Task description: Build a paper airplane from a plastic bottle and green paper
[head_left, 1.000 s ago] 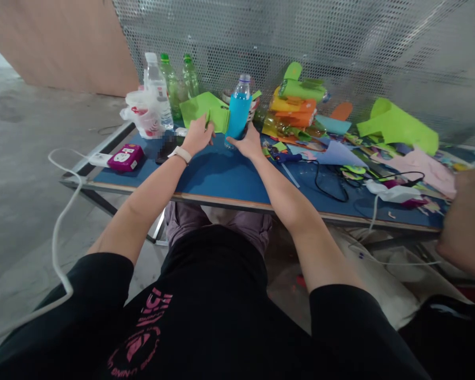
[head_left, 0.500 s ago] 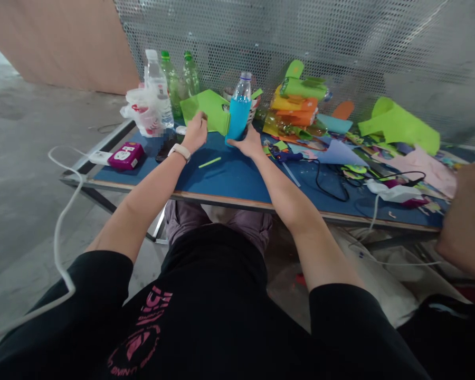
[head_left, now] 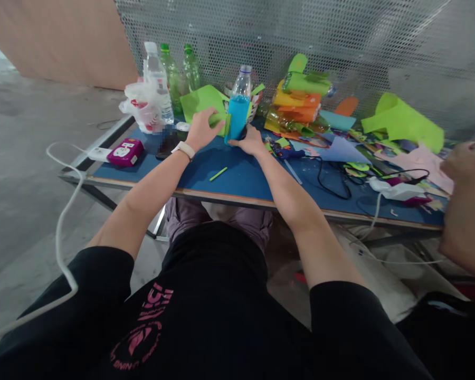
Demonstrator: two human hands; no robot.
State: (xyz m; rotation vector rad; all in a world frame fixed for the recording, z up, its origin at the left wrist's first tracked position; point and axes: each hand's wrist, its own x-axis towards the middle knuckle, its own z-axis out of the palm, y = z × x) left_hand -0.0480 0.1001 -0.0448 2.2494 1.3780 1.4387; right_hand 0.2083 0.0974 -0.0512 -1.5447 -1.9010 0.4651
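A clear bottle with a blue wrap [head_left: 239, 113] stands upright on the blue table [head_left: 198, 177]. My right hand [head_left: 249, 141] is wrapped round its lower right side, thumb in front. Just left of the bottle, my left hand [head_left: 205, 128] has its fingers closed on a folded green piece [head_left: 220, 121], which reaches the bottle's left side. Behind that hand lies a larger green sheet [head_left: 200, 100]. A thin green strip [head_left: 218, 174] rests on the table in front of my hands.
Green bottles [head_left: 191, 68], a clear bottle [head_left: 154, 74] and a bagged cup [head_left: 144, 108] stand at the back left, a purple packet [head_left: 125, 153] nearer. Paper scraps, orange-wrapped bottles [head_left: 301, 103] and a cable fill the right. Another person's hand [head_left: 465, 161] is at far right.
My left hand has moved right and taken hold of the folded green piece beside the bottle. My right hand stays on the bottle. At far right, the other person's hand has come into view.
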